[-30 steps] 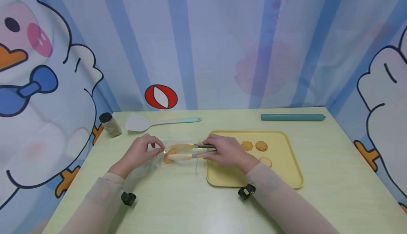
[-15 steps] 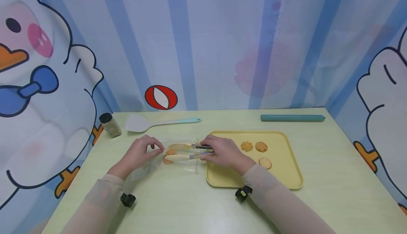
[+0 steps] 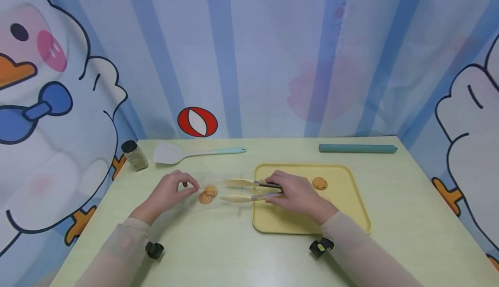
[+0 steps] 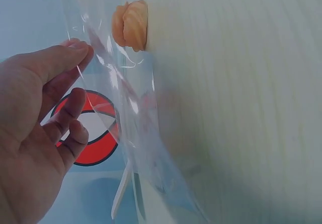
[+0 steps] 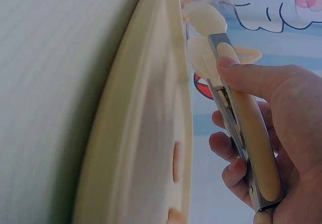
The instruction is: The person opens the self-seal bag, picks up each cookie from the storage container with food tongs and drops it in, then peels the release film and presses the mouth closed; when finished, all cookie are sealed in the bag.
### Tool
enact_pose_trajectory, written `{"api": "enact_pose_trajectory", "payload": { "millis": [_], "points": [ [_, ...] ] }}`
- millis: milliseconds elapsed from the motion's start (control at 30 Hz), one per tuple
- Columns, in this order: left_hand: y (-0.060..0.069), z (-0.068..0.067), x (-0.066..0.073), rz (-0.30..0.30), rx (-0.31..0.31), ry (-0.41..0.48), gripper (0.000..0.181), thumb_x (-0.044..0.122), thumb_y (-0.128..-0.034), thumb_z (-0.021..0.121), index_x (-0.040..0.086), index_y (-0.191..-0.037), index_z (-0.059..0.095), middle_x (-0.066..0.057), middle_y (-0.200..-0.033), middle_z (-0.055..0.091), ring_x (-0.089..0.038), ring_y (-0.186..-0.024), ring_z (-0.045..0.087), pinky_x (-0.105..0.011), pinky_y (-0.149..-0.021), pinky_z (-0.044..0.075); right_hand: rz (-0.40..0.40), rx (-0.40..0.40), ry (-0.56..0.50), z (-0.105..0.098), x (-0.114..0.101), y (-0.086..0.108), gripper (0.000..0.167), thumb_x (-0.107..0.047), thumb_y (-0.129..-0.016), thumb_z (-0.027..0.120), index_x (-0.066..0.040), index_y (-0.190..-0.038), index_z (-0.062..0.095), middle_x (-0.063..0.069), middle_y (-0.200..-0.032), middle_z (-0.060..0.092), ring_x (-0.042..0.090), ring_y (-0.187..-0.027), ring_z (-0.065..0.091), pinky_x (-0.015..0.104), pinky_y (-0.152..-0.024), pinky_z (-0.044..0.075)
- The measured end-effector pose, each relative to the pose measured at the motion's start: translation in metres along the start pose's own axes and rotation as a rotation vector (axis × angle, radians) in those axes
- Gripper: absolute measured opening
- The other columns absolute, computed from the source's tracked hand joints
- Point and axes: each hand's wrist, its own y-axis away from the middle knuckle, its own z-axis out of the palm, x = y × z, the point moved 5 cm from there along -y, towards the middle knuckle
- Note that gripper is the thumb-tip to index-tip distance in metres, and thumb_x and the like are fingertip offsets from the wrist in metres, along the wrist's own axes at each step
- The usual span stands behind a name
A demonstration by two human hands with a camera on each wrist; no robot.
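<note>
My left hand pinches the edge of a clear plastic bag between thumb and forefinger, its other fingers loosely bent. Inside the bag, several small round cookies lie in an overlapping pile. My right hand grips metal tongs with cream tips by their handles. The tong tips are spread apart, with nothing between them, just right of the pile. Under the right hand is a yellow tray; a cookie with dark specks shows on it, and others are mostly hidden by the hand.
At the back left stand a black-capped jar and a spatula with a pale blade. A teal rod, perhaps a rolling pin, lies at the back right. A striped duck-print curtain hangs behind the table.
The tongs have drawn back to the right, away from the cookie pile, and their tips are farther apart. The cookies stay in the bag. My left hand has barely moved.
</note>
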Motion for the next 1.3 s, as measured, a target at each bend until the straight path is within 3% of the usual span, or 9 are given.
{"api": "enact_pose_trajectory", "payload": {
  "millis": [133,400,567,833,1133,1300],
  "points": [
    [0.000,0.001,0.002,0.006,-0.007,0.001,0.010,0.014,-0.0908,0.080,0.023,-0.095,0.078,0.007,-0.095,0.072,-0.018,-0.089,0.059,-0.033,-0.075,0.046,0.038,0.022,0.008,-0.012,0.014,0.019,0.050,-0.046,-0.090,0.079,-0.020,-0.131,0.069,-0.005,-0.123,0.069,0.013,-0.091,0.070,0.034,-0.071,0.055],
    [0.001,0.000,0.002,-0.011,-0.015,0.005,0.011,0.011,-0.0904,0.080,0.020,-0.096,0.078,0.005,-0.097,0.073,-0.019,-0.089,0.058,-0.041,-0.080,0.049,0.082,0.073,-0.003,-0.034,0.035,0.052,0.049,-0.045,-0.086,0.083,-0.023,-0.128,0.070,-0.011,-0.112,0.068,-0.002,-0.068,0.050,0.024,-0.060,0.043],
    [0.002,0.000,0.002,-0.033,-0.032,0.004,0.014,0.009,-0.0905,0.079,0.022,-0.095,0.078,0.004,-0.097,0.073,-0.019,-0.090,0.058,-0.043,-0.081,0.049,0.122,0.084,0.005,-0.049,0.045,0.076,0.048,-0.043,-0.085,0.084,-0.022,-0.127,0.070,-0.012,-0.111,0.068,-0.003,-0.068,0.049,0.024,-0.061,0.043],
    [-0.002,0.003,0.005,-0.009,-0.038,-0.012,0.013,0.009,-0.0903,0.079,0.022,-0.094,0.078,0.005,-0.096,0.073,-0.020,-0.090,0.059,-0.037,-0.078,0.048,0.214,0.103,0.046,-0.071,0.076,0.115,0.047,-0.042,-0.086,0.084,-0.021,-0.126,0.070,-0.009,-0.107,0.066,-0.002,-0.066,0.044,0.024,-0.057,0.037],
    [-0.003,0.002,0.006,-0.017,-0.040,-0.024,0.013,0.010,-0.0905,0.079,0.023,-0.094,0.078,0.005,-0.096,0.072,-0.018,-0.090,0.058,-0.034,-0.075,0.047,0.264,0.077,0.117,-0.089,0.098,0.144,0.049,-0.041,-0.085,0.084,-0.019,-0.126,0.070,-0.006,-0.113,0.067,0.000,-0.067,0.046,0.024,-0.056,0.038],
    [-0.003,0.002,0.007,-0.017,-0.041,-0.024,0.013,0.010,-0.0902,0.079,0.023,-0.094,0.078,0.005,-0.096,0.073,-0.017,-0.089,0.057,-0.035,-0.076,0.047,0.283,0.058,0.136,-0.097,0.106,0.158,0.048,-0.041,-0.085,0.085,-0.020,-0.125,0.070,-0.006,-0.106,0.067,0.000,-0.066,0.044,0.023,-0.054,0.036]
  ]
}}
